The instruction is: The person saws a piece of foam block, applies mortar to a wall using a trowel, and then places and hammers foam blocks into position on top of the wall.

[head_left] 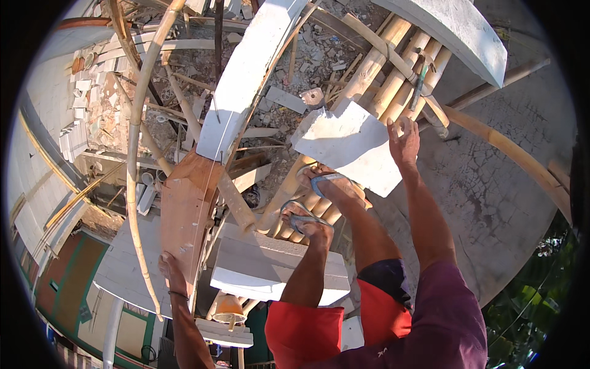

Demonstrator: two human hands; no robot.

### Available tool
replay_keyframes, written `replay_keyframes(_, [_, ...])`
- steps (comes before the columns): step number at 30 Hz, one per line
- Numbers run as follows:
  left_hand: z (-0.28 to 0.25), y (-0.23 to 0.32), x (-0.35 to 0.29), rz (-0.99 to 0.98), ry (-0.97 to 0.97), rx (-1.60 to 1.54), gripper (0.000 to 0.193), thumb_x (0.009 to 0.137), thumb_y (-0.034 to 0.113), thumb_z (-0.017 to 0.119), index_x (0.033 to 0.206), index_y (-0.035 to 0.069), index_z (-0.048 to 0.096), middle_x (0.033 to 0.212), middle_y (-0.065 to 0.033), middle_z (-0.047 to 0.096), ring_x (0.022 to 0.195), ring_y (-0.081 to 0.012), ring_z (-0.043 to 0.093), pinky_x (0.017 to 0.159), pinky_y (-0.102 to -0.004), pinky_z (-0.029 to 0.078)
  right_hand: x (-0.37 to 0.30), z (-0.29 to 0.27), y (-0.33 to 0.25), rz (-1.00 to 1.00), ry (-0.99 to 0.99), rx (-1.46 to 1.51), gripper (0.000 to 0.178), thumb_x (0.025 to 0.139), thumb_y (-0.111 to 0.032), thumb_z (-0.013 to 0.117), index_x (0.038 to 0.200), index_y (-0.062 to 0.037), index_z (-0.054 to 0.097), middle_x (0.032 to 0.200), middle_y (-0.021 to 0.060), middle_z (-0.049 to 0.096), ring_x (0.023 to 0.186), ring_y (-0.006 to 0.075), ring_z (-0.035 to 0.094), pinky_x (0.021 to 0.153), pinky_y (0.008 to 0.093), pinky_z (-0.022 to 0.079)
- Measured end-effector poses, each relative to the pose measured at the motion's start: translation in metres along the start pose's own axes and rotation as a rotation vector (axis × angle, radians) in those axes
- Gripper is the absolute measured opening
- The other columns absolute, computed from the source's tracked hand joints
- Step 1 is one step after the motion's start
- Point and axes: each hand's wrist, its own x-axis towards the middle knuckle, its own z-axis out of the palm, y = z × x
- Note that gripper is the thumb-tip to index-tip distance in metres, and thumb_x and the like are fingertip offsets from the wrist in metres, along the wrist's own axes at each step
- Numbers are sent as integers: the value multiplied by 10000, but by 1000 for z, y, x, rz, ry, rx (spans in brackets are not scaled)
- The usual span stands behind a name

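My right hand point(404, 146) is closed on the right corner of a large white block point(350, 144), whose shape suggests lightweight concrete. The block sits over the bamboo poles, just beyond my sandalled feet point(322, 184), and part of its top is in shadow. On the left, my left hand point(172, 269) grips the edge of a brown wooden board point(184, 203); some of its fingers are hidden. The board stands along the line of a white block wall point(239, 86), and a thin string point(206, 221) runs along it.
I stand on a platform of bamboo poles point(375, 74). Behind my feet lies another white block point(276, 264), with an orange bucket point(227, 307) lower down. Bamboo uprights point(138, 123) rise at left, rubble point(313, 61) lies below, and a curved white slab point(455, 31) is far right.
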Motion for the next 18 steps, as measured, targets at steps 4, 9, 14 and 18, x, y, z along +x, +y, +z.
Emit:
replay_keyframes(4, [5,10,-4,-26,-15,113,968,980,704,345,1514,-97,242,1558,-309,238,1491,-427,136,1223,-499,129,-103,-1,0,450,15,-46,753,875,-538,705,1379,-37,456,1358,210,459,1283,401,455,1039,552,394])
replay_keyframes(9, [9,21,-13,-40,79,174,958,987,697,330,1511,-100,238,1551,-315,247,1479,-443,152,1218,-514,126,-158,0,-43,-441,-328,-260,888,815,-505,745,1523,-143,350,1564,181,276,1482,422,210,1158,692,172])
replay_keyframes(14, [11,15,-13,-21,55,195,943,993,691,315,1505,-98,255,1570,-316,219,1499,-438,122,1227,-519,72,-112,37,-73,-942,-352,-483,798,853,-434,715,1550,-340,339,1659,83,147,1525,417,102,1160,731,131])
replay_keyframes(18, [6,8,-14,-10,61,199,932,994,691,319,1507,-85,263,1569,-315,219,1498,-440,121,1226,-513,75,-95,24,-75,-834,-552,-500,750,884,-352,680,1549,-411,338,1682,29,96,1532,416,89,1152,749,137])
